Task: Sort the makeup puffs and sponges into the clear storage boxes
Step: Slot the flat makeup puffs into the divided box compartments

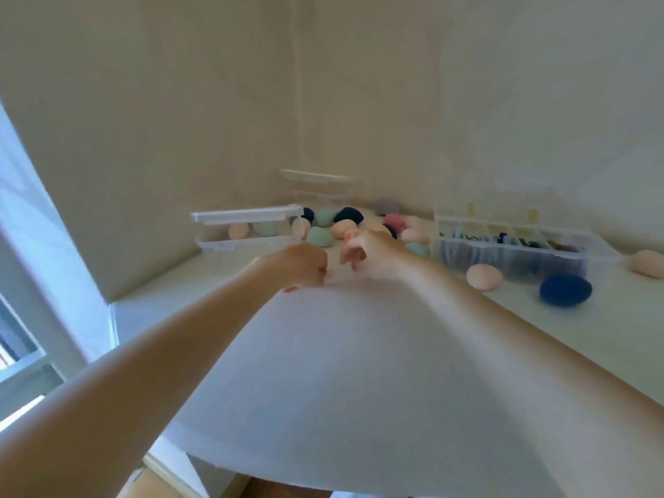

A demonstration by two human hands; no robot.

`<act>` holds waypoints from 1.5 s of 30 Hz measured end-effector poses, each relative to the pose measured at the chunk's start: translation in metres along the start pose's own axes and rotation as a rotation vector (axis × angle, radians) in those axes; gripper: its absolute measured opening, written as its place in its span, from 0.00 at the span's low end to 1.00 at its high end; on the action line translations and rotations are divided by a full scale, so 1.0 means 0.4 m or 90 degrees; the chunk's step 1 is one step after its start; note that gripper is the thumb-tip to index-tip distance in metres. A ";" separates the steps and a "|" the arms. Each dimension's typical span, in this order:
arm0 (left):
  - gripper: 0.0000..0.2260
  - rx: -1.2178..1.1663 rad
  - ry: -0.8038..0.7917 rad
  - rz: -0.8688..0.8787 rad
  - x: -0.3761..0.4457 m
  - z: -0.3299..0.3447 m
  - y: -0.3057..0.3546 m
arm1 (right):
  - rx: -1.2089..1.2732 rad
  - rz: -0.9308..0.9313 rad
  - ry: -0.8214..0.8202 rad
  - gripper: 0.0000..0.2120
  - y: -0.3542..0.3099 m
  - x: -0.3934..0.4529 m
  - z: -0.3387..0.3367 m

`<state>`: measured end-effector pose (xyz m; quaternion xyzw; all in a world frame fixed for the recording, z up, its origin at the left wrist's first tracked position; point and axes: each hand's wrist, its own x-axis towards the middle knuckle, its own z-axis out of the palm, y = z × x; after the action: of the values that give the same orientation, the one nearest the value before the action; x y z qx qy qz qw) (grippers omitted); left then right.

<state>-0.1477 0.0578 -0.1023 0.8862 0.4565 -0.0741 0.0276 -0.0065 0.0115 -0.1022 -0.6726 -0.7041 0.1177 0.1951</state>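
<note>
Both my arms reach across the white table (pixel 359 354). My left hand (pixel 300 266) is a loose fist just right of the clear storage box (pixel 248 228), which has a lid on top and a few peach and green sponges inside. I see nothing in it. My right hand (pixel 363 248) hovers with curled fingers at the near edge of a pile of sponges (pixel 334 224) in peach, green, navy and pink. Whether it holds one is unclear through blur. A peach sponge (pixel 483 276) and a navy sponge (pixel 565 290) lie apart at the right.
A divided clear organiser (pixel 510 246) with dark items stands at the right, another peach sponge (pixel 648 263) beyond it. A second clear box (pixel 316 185) sits in the back corner against the walls. A window frame is at the left.
</note>
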 end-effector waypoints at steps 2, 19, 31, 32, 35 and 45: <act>0.05 -0.021 -0.019 -0.002 0.004 0.011 -0.021 | -0.050 -0.023 -0.038 0.12 -0.026 0.012 0.033; 0.10 -0.401 0.242 0.125 0.047 -0.103 0.174 | -0.037 0.060 0.187 0.09 0.090 -0.061 -0.125; 0.22 -0.212 0.148 0.372 0.182 -0.114 0.572 | 0.001 0.334 0.530 0.07 0.431 -0.300 -0.337; 0.24 -0.199 0.135 0.385 0.190 -0.113 0.590 | -0.008 0.335 0.525 0.07 0.449 -0.306 -0.338; 0.27 -0.157 0.115 0.414 0.205 -0.111 0.630 | -0.056 0.340 0.492 0.06 0.486 -0.307 -0.329; 0.24 -0.108 0.078 0.407 0.218 -0.093 0.668 | -0.115 0.382 0.424 0.05 0.529 -0.282 -0.290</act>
<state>0.1233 -0.0231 -0.0840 0.9819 0.1605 0.0301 0.0959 0.2367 -0.0974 -0.1020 -0.8622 -0.3847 -0.1152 0.3088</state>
